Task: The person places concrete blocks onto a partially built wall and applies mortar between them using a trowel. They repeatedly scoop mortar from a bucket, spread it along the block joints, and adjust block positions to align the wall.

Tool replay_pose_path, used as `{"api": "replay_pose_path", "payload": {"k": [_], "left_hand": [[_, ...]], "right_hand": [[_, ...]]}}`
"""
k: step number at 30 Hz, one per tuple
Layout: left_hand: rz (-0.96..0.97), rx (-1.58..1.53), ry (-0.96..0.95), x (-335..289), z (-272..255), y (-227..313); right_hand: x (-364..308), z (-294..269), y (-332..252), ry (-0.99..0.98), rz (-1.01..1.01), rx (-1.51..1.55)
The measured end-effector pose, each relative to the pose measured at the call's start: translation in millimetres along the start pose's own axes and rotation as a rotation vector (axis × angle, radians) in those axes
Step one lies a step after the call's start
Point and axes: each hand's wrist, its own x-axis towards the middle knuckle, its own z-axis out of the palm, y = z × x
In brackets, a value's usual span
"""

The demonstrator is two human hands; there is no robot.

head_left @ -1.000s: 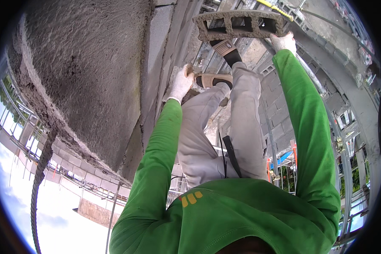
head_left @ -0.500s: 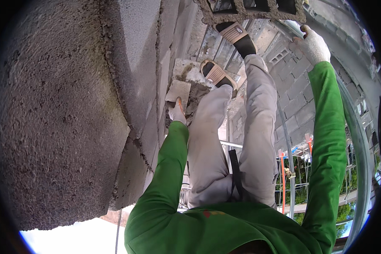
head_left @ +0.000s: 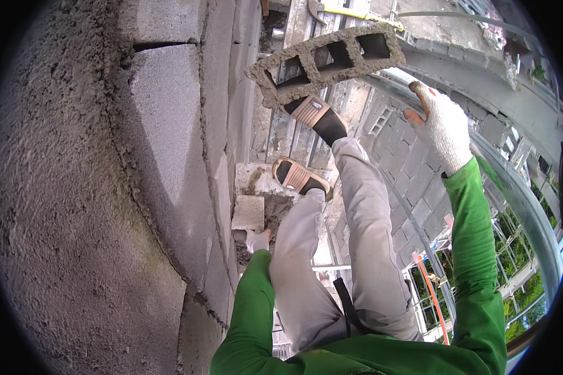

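A grey block wall (head_left: 169,125) fills the left side, close beside the left fingers. The gloved left hand (head_left: 258,240) reaches down to a pale square piece (head_left: 248,212), which lies just beyond those fingers, touching or nearly so. Whether they pinch it cannot be told. Wet-looking mortar (head_left: 278,209) lies beside the piece, to the right of the fingers, perhaps kept there so one hand reaches both.

Farther ahead and right of the left fingers is a hollow block (head_left: 331,77), tilted across the view, three large openings facing up. A gap separates it from the right fingers, so the planks (head_left: 274,134) probably bear its weight. A yellow-handled hammer (head_left: 347,11) lies beyond the block, out of the way of both hands.

At right, the gloved right hand (head_left: 443,122) has thumb and forefinger spread, gripping nothing, near the block's right end. A metal pipe (head_left: 518,181) curves past, right of those fingers.
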Motion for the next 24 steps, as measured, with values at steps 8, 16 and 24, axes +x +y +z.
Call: {"api": "replay_pose_path", "payload": {"k": [8, 16, 24], "left_hand": [[0.017, 0.308, 0.077, -32.7, -32.3, 37.0], [0.213, 0.268, 0.121, -55.0, -55.2, 42.8], [0.426, 0.318, 0.191, -108.2, -105.9, 71.9]], "right_hand": [[3.0, 4.1, -4.0, -0.127, 0.004, -0.17], [2.0, 0.8, -6.4, -0.104, 0.023, -0.129], [-15.9, -14.7, -12.8, -0.004, -0.073, 0.13]]}}
